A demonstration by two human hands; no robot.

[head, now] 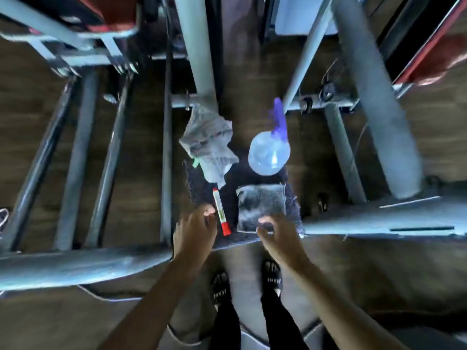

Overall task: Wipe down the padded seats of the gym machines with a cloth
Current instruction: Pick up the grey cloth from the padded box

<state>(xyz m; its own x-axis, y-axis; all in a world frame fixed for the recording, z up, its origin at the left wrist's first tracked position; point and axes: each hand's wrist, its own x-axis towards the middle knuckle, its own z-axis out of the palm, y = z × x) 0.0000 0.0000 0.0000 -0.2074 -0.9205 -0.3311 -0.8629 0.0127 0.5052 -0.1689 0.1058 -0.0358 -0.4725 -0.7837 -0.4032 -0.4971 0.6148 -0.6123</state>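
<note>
A folded grey cloth (261, 207) lies on a dark mat (233, 198) on the floor between the machine frames. My right hand (276, 233) pinches the cloth's near edge, thumb on top. My left hand (195, 224) hovers with loosely curled fingers beside a white marker with a red cap (221, 212), holding nothing. Farther back on the mat are a crumpled grey cloth (208, 145) and a clear spray bottle with a purple trigger (269, 152). A red padded seat (108, 13) shows at the top left and another (439, 59) at the right edge.
Grey steel machine frames surround the mat: a post (195, 46) behind it, slanted bars (75, 160) to the left, a thick tube (374, 97) to the right and a low beam (75, 266) in front. My feet in sandals (221, 286) stand on the wooden floor.
</note>
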